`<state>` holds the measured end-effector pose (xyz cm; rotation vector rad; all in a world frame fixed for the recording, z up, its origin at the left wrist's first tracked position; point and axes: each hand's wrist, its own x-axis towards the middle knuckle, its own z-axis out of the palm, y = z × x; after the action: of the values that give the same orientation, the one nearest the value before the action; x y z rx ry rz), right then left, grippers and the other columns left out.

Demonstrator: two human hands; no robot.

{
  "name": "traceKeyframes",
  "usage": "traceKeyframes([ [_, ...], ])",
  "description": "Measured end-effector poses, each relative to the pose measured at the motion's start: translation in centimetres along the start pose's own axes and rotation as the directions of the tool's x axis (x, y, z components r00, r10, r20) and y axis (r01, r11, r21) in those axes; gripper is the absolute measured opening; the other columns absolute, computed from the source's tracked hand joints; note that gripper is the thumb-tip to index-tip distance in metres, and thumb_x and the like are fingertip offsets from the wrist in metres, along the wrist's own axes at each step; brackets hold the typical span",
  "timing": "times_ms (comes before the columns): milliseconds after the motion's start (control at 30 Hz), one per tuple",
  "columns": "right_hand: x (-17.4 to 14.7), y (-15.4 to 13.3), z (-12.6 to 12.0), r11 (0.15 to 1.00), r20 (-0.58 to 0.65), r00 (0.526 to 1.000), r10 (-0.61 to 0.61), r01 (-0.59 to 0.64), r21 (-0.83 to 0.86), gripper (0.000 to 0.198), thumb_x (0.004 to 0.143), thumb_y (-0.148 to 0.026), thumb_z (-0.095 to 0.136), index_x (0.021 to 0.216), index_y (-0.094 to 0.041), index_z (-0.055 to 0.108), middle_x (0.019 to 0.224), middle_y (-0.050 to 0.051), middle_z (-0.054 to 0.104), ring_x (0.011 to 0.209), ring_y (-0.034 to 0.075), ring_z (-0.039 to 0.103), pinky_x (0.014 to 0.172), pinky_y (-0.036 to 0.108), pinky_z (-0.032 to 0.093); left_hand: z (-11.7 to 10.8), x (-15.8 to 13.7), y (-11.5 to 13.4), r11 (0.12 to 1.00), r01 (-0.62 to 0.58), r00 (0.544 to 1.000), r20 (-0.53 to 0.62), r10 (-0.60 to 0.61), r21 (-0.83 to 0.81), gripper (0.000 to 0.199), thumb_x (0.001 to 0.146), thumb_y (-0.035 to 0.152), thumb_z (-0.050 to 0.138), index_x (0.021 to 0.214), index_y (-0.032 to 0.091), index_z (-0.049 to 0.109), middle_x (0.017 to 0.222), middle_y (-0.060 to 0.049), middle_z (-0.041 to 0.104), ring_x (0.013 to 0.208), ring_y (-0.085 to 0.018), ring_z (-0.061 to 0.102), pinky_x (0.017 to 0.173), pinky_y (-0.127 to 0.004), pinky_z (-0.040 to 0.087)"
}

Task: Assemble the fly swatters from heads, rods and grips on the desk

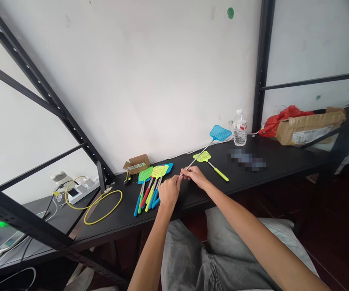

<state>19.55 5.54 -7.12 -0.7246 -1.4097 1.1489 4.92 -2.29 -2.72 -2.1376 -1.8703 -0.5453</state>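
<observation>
1. Black tabletop (253, 178) fronts a pale, scuffed wall (177, 81); a person in grey trousers (186, 258), apparently seated, works at its near edge.
2. Closed like a fist, the left hand (168, 193) grips the lower end of a blue mesh-headed fly swatter (221, 133), while the right hand (195, 176) pinches its slim metallic shaft just above.
3. Held aloft over the tabletop, the swatter slants up and away to the right, its rounded, squarish head uppermost. Its shaft looks much longer than its neighbours', so lengthening appears well advanced, perhaps complete; the grip end cannot be made out.
4. Beside the left hand lies an overlapping cluster of green, yellow and blue mesh-headed swatters (160, 171), handles toward the person, shafts short.
5. Farther back on the right, a lone lime-yellow swatter (203, 156) rests apart, also short-shafted. By that measure, these and the cluster seem to remain unextended.
6. Behind stands a clear plastic bottle with a red-and-white label (240, 129), near the wall.
</observation>
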Motion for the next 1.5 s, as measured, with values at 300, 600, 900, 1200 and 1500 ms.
traceKeyframes([
  [300, 0.1, 0.1, 0.0, 1.000, -0.001, 1.000, 0.013, -0.013, 0.014, 0.044, 0.077, -0.058, 0.065, 0.073, -0.015, 0.074, 0.071, 0.007, 0.070, 0.060, 0.014, 0.057, 0.051, 0.024, 0.035, -0.3, -0.2, -0.6, 1.000, -0.021, 1.000, 0.009, 0.021, 0.005, 0.050, 0.097, 0.056, 0.030, 0.103, 0.027, 0.070, 0.086, -0.009, 0.072, 0.078, -0.020, 0.065, 0.059, -0.023, 0.030],
  [600, 0.3, 0.2, 0.0, 0.997, -0.069, 0.996, 0.064, -0.061, 0.055, 0.046, 0.076, -0.060, 0.065, 0.074, -0.014, 0.073, 0.068, 0.010, 0.070, 0.059, 0.014, 0.058, 0.050, 0.024, 0.036, -0.7, -1.3, -2.4, 0.999, -0.019, 1.000, 0.016, 0.018, 0.049, 0.047, 0.098, 0.052, 0.031, 0.104, 0.027, 0.070, 0.084, -0.007, 0.072, 0.076, -0.020, 0.065, 0.060, -0.024, 0.031],
  [900, 0.4, 0.1, 0.0, 0.993, -0.129, 0.989, 0.074, -0.061, 0.099, 0.045, 0.078, -0.059, 0.064, 0.071, -0.015, 0.072, 0.067, 0.009, 0.069, 0.057, 0.014, 0.057, 0.048, 0.025, 0.035, -1.7, -2.3, -4.7, 0.995, -0.020, 1.000, 0.025, 0.017, 0.096, 0.043, 0.096, 0.055, 0.035, 0.108, 0.032, 0.070, 0.085, -0.005, 0.073, 0.075, -0.019, 0.065, 0.060, -0.023, 0.033],
  [1200, 0.4, 0.4, -0.2, 0.989, -0.178, 0.981, 0.079, -0.054, 0.137, 0.046, 0.079, -0.060, 0.063, 0.074, -0.015, 0.073, 0.070, 0.010, 0.070, 0.059, 0.014, 0.058, 0.050, 0.025, 0.037, -2.8, -3.1, -8.1, 0.988, -0.033, 0.999, 0.031, 0.029, 0.153, 0.038, 0.096, 0.054, 0.038, 0.109, 0.036, 0.069, 0.092, -0.003, 0.073, 0.077, -0.019, 0.065, 0.061, -0.023, 0.033],
  [1500, 0.4, 0.4, -0.3, 0.989, -0.207, 0.976, 0.070, -0.041, 0.145, 0.048, 0.079, -0.061, 0.061, 0.073, -0.015, 0.073, 0.071, 0.010, 0.071, 0.060, 0.015, 0.059, 0.049, 0.025, 0.038, -3.1, -4.5, -11.8, 0.979, -0.072, 0.997, -0.002, 0.073, 0.189, 0.039, 0.096, 0.053, 0.039, 0.109, 0.033, 0.070, 0.094, -0.002, 0.075, 0.077, -0.018, 0.067, 0.056, -0.025, 0.023],
])
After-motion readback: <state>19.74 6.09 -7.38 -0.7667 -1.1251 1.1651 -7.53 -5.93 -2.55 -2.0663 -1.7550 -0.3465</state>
